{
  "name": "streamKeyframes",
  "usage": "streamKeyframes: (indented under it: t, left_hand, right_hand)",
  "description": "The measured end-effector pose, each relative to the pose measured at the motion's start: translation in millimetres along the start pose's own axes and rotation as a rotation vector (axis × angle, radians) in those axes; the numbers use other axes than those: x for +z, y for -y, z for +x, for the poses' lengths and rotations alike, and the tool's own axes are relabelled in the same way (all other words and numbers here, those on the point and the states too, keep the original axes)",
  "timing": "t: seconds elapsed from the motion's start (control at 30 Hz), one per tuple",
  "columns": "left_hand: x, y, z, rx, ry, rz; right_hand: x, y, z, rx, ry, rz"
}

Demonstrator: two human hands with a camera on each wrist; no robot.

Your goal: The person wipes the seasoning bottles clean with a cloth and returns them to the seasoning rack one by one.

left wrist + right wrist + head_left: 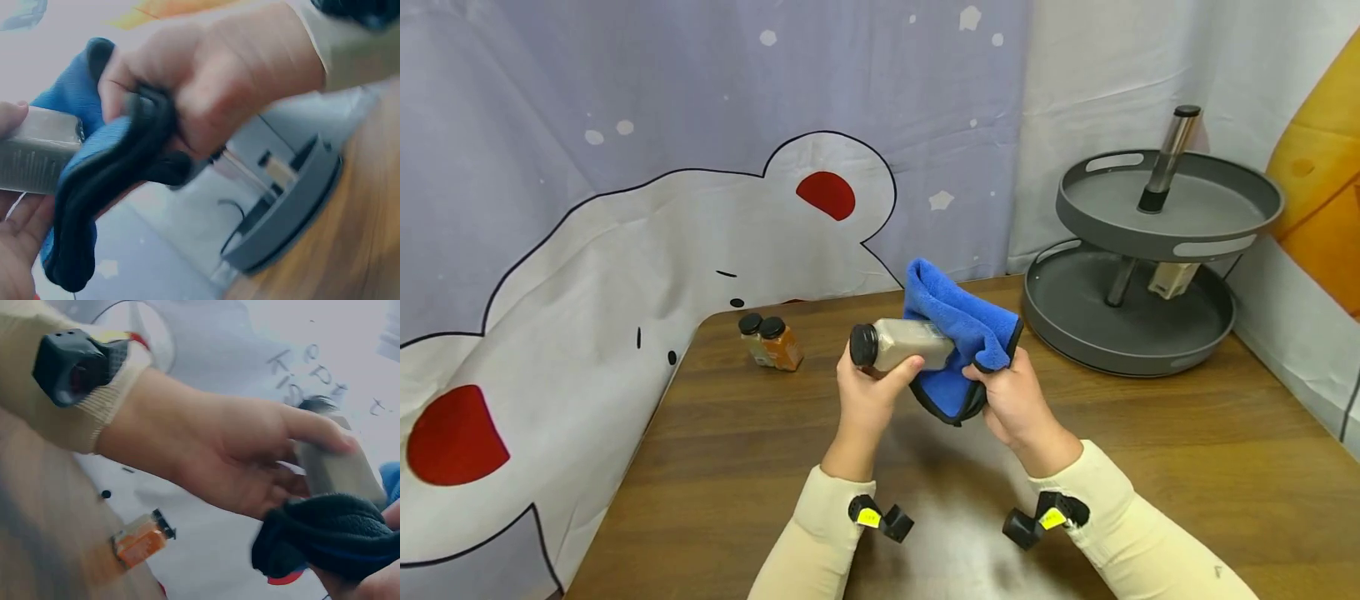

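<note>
A spice jar point(912, 343) with a black cap and pale contents is held on its side above the table, cap to the left. My left hand point(868, 396) grips it near the cap, thumb along its near side. In my right hand point(1021, 408) is a blue cloth point(955, 321) with a black edge, folded over the jar's base end and hiding it. The left wrist view shows the cloth bunched in the right fingers beside the jar point(40, 150). In the right wrist view, the left thumb lies across the jar point(340, 465).
Two more black-capped jars, one pale point(756, 340) and one orange point(781, 346), stand close together at the table's back left. A grey two-tier round tray point(1131, 363) stands at the back right, with a pale jar point(1172, 279) on its lower tier. A printed curtain hangs behind.
</note>
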State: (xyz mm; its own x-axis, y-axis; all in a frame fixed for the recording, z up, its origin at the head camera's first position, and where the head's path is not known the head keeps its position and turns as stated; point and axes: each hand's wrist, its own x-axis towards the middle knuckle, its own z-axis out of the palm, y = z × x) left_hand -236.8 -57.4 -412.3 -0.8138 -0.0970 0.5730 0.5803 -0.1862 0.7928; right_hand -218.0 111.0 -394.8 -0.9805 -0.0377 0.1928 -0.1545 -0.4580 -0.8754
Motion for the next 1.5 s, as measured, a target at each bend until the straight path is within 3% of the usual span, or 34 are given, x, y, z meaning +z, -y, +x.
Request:
streamKeyframes:
  t: [0.13,0.23,0.33,0.43,0.6,0.73,0.9,1.17,1.5]
  left_hand:
    - [-1.1,-4.9,4.1,-0.139,-0.073,-0.300]
    - [-5.6,-7.3,8.2,-0.243,-0.082,-0.405]
    - [-10.7,-8.3,10.7,-0.356,-0.054,-0.406]
    - [-14.4,-8.3,12.3,-0.457,0.015,-0.399]
    - [-15.0,-7.3,13.3,-0.556,0.136,-0.362]
    - [-13.9,-8.1,12.4,-0.623,0.189,-0.286]
    - [-12.6,-9.2,12.0,-0.662,0.223,-0.203]
    - [-12.3,-8.1,12.2,-0.642,0.208,-0.110]
    - [-15.5,-4.9,12.6,-0.597,0.250,-0.008]
  right_hand:
    - [-9,7,8,0.086,0.016,0.072]
    - [-20,13,16,0.153,-0.025,0.163]
    - [-30,18,24,0.203,-0.070,0.255]
    - [-38,22,29,0.233,-0.095,0.318]
    - [-44,25,32,0.238,-0.091,0.360]
    - [-45,25,32,0.234,-0.086,0.362]
    - [-46,24,33,0.243,-0.101,0.349]
    - [-46,24,33,0.232,-0.118,0.350]
    - [-34,17,28,0.017,-0.091,0.006]
